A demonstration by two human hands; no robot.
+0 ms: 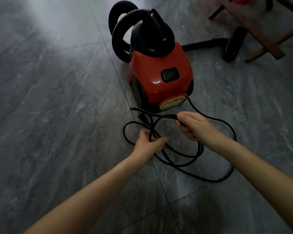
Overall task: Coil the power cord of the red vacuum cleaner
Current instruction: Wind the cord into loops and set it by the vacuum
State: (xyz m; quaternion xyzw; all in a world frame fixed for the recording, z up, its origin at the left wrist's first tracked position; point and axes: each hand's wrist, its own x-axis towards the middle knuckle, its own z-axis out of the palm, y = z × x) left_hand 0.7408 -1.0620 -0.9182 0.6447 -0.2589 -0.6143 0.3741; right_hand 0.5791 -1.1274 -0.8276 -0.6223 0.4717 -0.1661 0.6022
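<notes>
Two hands, both clamped on one cord. Left hand (149, 143): fingers curled round a gathered bunch of strands, low over the floor. Right hand (193, 126): fist closed on a single strand, just behind the machine.

- One red vacuum cleaner (159, 73), upright on the grey tiled floor (57, 98).
- One black power cord (228, 173), leaving the machine's rear and lying in loose loops between it and the person. There are about three loops; the count is unclear where strands cross.
- One plug (141, 115), apparently, lying among the strands.
- One ribbed hose (116, 34).
- One floor nozzle (233, 44).

Risks, as judged:
- Crossed strands may knot if they are drawn in without sorting.
- The plug may snag inside a loop.
- Uneven loops may slip from the left hand.
- A hard pull may drag the wheeled machine.
</notes>
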